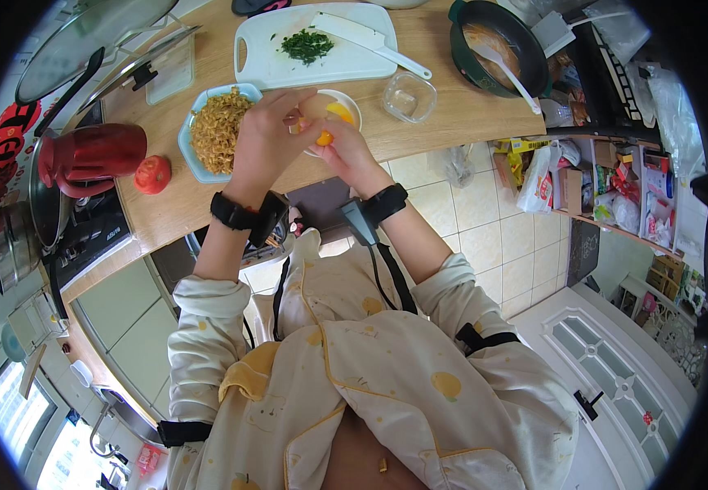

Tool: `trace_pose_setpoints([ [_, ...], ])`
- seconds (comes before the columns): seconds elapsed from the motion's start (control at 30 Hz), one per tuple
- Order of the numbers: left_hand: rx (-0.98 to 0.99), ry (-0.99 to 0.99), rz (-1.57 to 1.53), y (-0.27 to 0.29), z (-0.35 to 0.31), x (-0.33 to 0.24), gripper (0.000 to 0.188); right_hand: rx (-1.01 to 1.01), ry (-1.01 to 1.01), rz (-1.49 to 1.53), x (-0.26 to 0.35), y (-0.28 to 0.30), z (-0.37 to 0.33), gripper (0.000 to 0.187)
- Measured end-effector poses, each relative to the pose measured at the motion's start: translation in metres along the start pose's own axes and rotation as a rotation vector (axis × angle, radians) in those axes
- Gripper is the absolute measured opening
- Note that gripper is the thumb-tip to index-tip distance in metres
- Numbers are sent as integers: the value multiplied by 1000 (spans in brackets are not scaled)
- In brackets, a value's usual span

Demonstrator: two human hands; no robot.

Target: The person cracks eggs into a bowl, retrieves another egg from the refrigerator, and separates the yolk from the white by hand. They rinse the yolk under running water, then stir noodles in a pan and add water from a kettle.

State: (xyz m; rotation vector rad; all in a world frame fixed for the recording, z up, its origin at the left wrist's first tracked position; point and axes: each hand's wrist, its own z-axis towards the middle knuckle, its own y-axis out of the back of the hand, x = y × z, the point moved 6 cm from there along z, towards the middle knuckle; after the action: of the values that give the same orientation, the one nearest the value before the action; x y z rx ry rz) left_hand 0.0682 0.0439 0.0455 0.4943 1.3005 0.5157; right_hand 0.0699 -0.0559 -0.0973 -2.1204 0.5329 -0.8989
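Both hands meet above a small white bowl (356, 110) near the counter's front edge, with yellow yolk (339, 109) showing inside it. My left hand (272, 122) is bent at the fingers around a pale brown eggshell (315, 106). From the other side, my right hand (344, 147) closes on the cracked egg, and orange yolk (324, 138) shows at its fingertips. The fingers hide part of the shell and the bowl's left side. Beside my left hand stands a light blue dish (187, 145) of crinkly brown noodles (213, 131).
Behind the bowl lies a white cutting board (268, 49) with chopped greens (307, 46) and a white knife (370, 42). Rightward are a clear glass bowl (409, 98) and a dark green pot (460, 57) with a spoon. A tomato (152, 175) and red kettle (97, 159) stand left.
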Motion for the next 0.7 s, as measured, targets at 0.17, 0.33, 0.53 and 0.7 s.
trace_pose_setpoints([
  [0.17, -9, 15, -35, -1, 1, 3, 38, 13, -36, 70, -2, 1, 2, 28],
  [0.33, -35, -79, 157, -1, 0, -5, 36, 0, -40, 102, -1, 0, 3, 24],
  [0.53, -133, 146, -13, 27, -33, 26, 36, -32, -25, 83, 5, 3, 1, 25],
  [0.7, -235, 532, -52, 61, -137, 78, 37, -11, -8, 26, 8, 6, 4, 26],
])
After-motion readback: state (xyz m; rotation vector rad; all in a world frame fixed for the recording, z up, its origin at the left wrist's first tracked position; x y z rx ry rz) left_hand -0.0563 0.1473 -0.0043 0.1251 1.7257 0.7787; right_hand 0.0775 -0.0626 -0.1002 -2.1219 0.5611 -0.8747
